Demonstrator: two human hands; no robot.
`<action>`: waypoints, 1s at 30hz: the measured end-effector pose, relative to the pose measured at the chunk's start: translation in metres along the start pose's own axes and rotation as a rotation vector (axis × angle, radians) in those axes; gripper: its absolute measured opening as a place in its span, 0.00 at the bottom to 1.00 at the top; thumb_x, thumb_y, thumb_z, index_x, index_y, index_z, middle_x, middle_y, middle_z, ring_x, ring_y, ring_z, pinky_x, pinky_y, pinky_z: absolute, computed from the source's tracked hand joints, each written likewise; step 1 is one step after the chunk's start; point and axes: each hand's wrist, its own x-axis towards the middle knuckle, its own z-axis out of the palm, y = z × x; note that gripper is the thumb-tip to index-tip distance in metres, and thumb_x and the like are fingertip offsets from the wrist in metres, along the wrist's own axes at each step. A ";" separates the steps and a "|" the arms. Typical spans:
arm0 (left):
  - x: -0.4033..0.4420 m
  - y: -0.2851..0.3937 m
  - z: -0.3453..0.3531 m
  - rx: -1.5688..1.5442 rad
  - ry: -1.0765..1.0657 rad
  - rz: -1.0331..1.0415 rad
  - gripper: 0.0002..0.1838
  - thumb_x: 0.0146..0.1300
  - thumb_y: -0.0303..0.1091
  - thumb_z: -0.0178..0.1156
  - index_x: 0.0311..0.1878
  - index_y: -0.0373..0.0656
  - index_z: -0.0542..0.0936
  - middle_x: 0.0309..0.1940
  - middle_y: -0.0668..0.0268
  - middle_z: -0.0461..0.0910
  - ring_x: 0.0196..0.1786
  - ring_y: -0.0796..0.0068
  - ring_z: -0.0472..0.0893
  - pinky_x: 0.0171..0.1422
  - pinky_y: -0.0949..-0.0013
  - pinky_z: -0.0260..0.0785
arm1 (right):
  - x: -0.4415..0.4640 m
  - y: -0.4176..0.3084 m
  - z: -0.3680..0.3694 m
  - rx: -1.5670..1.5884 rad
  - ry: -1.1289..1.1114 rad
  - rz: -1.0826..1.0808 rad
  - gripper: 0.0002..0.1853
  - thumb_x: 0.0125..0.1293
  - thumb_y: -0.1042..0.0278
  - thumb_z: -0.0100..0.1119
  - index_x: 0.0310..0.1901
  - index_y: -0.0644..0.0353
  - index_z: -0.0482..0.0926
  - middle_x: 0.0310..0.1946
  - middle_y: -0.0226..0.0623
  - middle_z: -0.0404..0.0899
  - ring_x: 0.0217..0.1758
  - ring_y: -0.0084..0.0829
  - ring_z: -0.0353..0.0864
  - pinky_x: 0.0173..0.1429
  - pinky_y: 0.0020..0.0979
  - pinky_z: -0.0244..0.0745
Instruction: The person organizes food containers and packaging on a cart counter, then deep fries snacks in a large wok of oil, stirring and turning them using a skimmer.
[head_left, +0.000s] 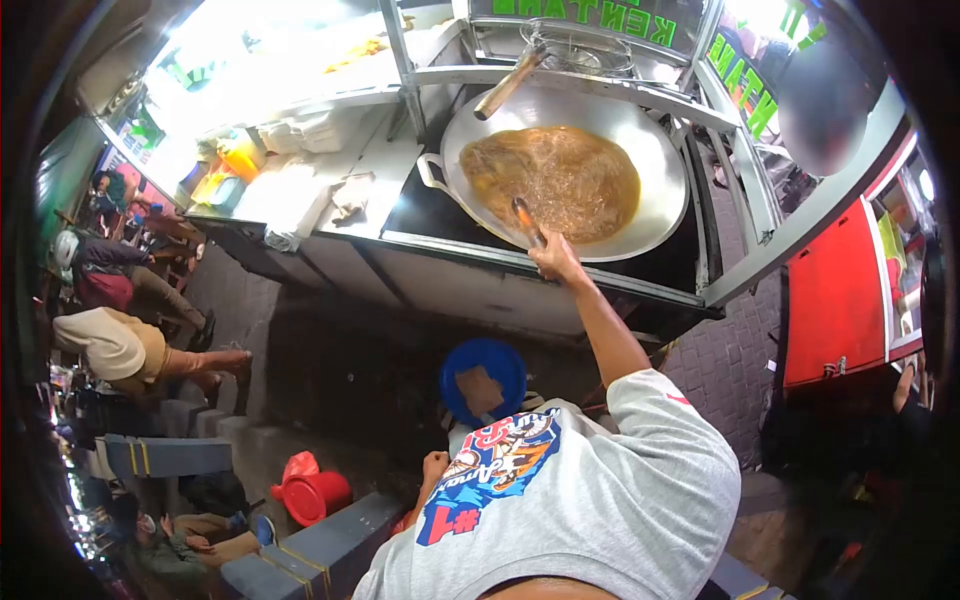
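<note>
My right hand [556, 259] is wrapped round the orange-brown handle [527, 220] of a cooking tool. The tool's far end is sunk in bubbling brown oil [575, 185], so its shape is hidden. That oil fills the middle of a wide metal wok [660, 185], set in the stall's cooking counter. Low beside my shirt, my left hand [435, 465] shows partly, with its fingers curled. Whatever it might hold is out of sight. Above the wok, a wire strainer [585, 55] with a wooden handle [512, 84] rests on the frame.
A metal rail [570, 86] crosses behind the wok. Left on the counter lie a crumpled cloth [352, 197] and an orange bottle [240, 158]. A blue bucket [483, 350] with cardboard stands below, a red bucket [315, 497] further left. People sit at left; a red cabinet [838, 295] stands right.
</note>
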 end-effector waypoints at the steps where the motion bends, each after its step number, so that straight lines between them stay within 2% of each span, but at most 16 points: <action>1: 0.003 -0.006 0.001 0.029 0.005 0.011 0.17 0.56 0.41 0.57 0.31 0.33 0.80 0.28 0.53 0.81 0.33 0.64 0.81 0.40 0.64 0.71 | -0.018 -0.022 -0.012 0.167 -0.068 0.101 0.16 0.52 0.69 0.54 0.43 0.65 0.73 0.17 0.34 0.72 0.13 0.22 0.70 0.16 0.26 0.66; 5: 0.022 -0.035 0.010 -0.011 -0.023 0.027 0.17 0.57 0.40 0.54 0.34 0.32 0.80 0.28 0.53 0.81 0.31 0.65 0.81 0.37 0.63 0.71 | -0.051 -0.032 -0.042 0.233 -0.116 0.118 0.27 0.53 0.67 0.58 0.56 0.65 0.68 0.19 0.33 0.71 0.15 0.22 0.72 0.17 0.25 0.66; 6: 0.011 -0.008 -0.001 -0.033 -0.078 -0.067 0.17 0.57 0.40 0.55 0.37 0.33 0.80 0.28 0.55 0.81 0.29 0.67 0.81 0.34 0.64 0.72 | -0.062 -0.042 -0.053 0.252 -0.121 0.171 0.29 0.53 0.68 0.58 0.58 0.64 0.67 0.19 0.32 0.71 0.15 0.21 0.71 0.16 0.24 0.66; 8: 0.019 -0.002 0.001 -0.064 -0.085 -0.094 0.16 0.58 0.39 0.55 0.39 0.34 0.79 0.28 0.55 0.81 0.27 0.69 0.80 0.32 0.65 0.71 | -0.077 -0.040 -0.070 0.258 -0.106 0.183 0.29 0.52 0.68 0.59 0.57 0.65 0.68 0.20 0.31 0.71 0.15 0.20 0.71 0.17 0.24 0.66; 11: 0.021 0.033 -0.002 -0.016 -0.123 -0.087 0.15 0.59 0.39 0.56 0.39 0.35 0.79 0.28 0.58 0.81 0.27 0.71 0.80 0.30 0.67 0.71 | -0.091 -0.031 -0.099 0.060 -0.131 0.150 0.29 0.51 0.67 0.58 0.57 0.62 0.70 0.24 0.37 0.77 0.23 0.30 0.79 0.27 0.31 0.73; 14: 0.033 0.046 0.005 0.002 -0.147 -0.050 0.15 0.60 0.38 0.56 0.39 0.34 0.79 0.29 0.59 0.80 0.29 0.71 0.80 0.31 0.68 0.72 | -0.109 -0.035 -0.128 -0.362 -0.021 0.084 0.29 0.49 0.65 0.57 0.57 0.57 0.71 0.35 0.45 0.81 0.38 0.43 0.81 0.43 0.38 0.73; 15: 0.036 0.056 0.007 -0.012 -0.148 -0.038 0.15 0.60 0.38 0.56 0.39 0.34 0.79 0.30 0.58 0.80 0.29 0.71 0.80 0.31 0.68 0.73 | -0.119 -0.045 -0.141 -0.475 -0.020 0.053 0.28 0.50 0.64 0.56 0.57 0.51 0.72 0.44 0.47 0.78 0.50 0.48 0.76 0.53 0.41 0.69; 18: 0.045 0.069 0.013 0.005 -0.146 0.010 0.14 0.61 0.37 0.56 0.39 0.33 0.79 0.30 0.58 0.80 0.30 0.72 0.79 0.33 0.69 0.74 | -0.141 -0.027 -0.176 -0.617 0.183 -0.050 0.26 0.48 0.66 0.59 0.54 0.53 0.74 0.44 0.49 0.78 0.50 0.46 0.77 0.52 0.39 0.70; 21: 0.058 0.067 0.022 -0.016 -0.174 0.021 0.14 0.61 0.38 0.57 0.39 0.33 0.79 0.29 0.58 0.80 0.28 0.71 0.79 0.33 0.68 0.73 | -0.167 -0.068 -0.217 -0.635 0.144 -0.009 0.26 0.48 0.66 0.59 0.53 0.50 0.75 0.42 0.48 0.79 0.46 0.46 0.79 0.51 0.38 0.72; 24: 0.047 0.079 0.013 0.083 -0.175 0.104 0.14 0.61 0.37 0.57 0.39 0.34 0.79 0.27 0.59 0.79 0.27 0.71 0.79 0.33 0.68 0.73 | -0.184 -0.114 -0.257 -0.716 0.079 0.124 0.25 0.48 0.67 0.57 0.52 0.51 0.76 0.41 0.48 0.79 0.45 0.48 0.78 0.52 0.42 0.72; 26: 0.049 0.064 0.014 0.127 -0.135 0.159 0.14 0.59 0.38 0.58 0.36 0.34 0.80 0.25 0.57 0.80 0.28 0.68 0.80 0.34 0.65 0.73 | -0.182 -0.123 -0.279 -0.836 0.003 0.068 0.24 0.47 0.69 0.56 0.50 0.51 0.77 0.40 0.47 0.80 0.44 0.46 0.79 0.51 0.41 0.72; 30: 0.046 0.046 0.012 0.132 -0.134 0.069 0.16 0.57 0.40 0.58 0.37 0.35 0.80 0.29 0.52 0.81 0.31 0.63 0.82 0.37 0.62 0.73 | -0.154 -0.124 -0.277 -0.962 -0.081 0.047 0.22 0.42 0.70 0.55 0.45 0.52 0.80 0.35 0.45 0.81 0.39 0.46 0.80 0.48 0.38 0.73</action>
